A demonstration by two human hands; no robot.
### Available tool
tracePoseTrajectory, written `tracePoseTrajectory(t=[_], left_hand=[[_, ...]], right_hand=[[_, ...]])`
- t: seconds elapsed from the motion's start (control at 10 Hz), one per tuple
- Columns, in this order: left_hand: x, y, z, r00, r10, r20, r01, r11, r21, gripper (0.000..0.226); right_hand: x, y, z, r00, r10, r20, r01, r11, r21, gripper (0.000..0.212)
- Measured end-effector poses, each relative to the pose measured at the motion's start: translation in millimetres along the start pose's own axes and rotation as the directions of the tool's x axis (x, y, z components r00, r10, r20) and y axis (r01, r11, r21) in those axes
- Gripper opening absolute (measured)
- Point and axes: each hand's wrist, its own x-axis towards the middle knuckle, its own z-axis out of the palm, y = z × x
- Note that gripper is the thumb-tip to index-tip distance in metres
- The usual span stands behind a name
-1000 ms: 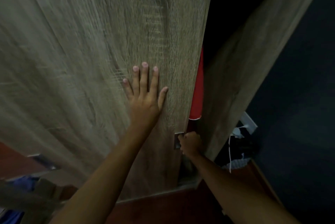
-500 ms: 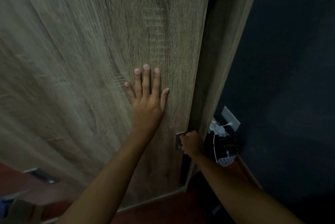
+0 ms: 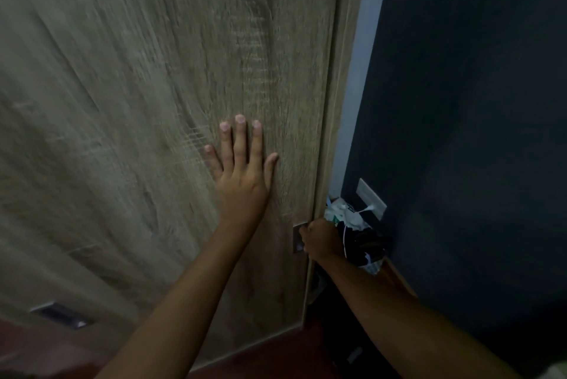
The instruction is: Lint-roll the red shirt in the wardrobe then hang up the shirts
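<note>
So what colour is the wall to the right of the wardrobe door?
Dark navy blue wall, seen in the head view, beside the wood-grain wardrobe door.

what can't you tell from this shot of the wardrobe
- Red shirt: not in sight in the head view; the door covers the inside.
- Handle: mostly under the right hand, shape unclear.
- Bag by the wall: dark, contents unreadable.
- Door grain: motion-blurred around the left hand.
</note>
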Motion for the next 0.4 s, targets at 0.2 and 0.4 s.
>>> tracePoseTrajectory(t=[0.2, 0.4], left_hand=[[4, 6, -8, 0.999, -0.011, 0.04, 0.01, 1.0, 0.01, 0.07], [7, 27, -25, 0.988, -0.1, 0.119, 0.117, 0.982, -0.146, 0.064]], right_hand=[[-4, -1, -8, 0.999, -0.039, 0.01, 0.039, 0.999, -0.024, 0.035], [-3, 20, -45, 0.992, -0.096, 0.08, 0.107, 0.985, -0.139, 0.04]])
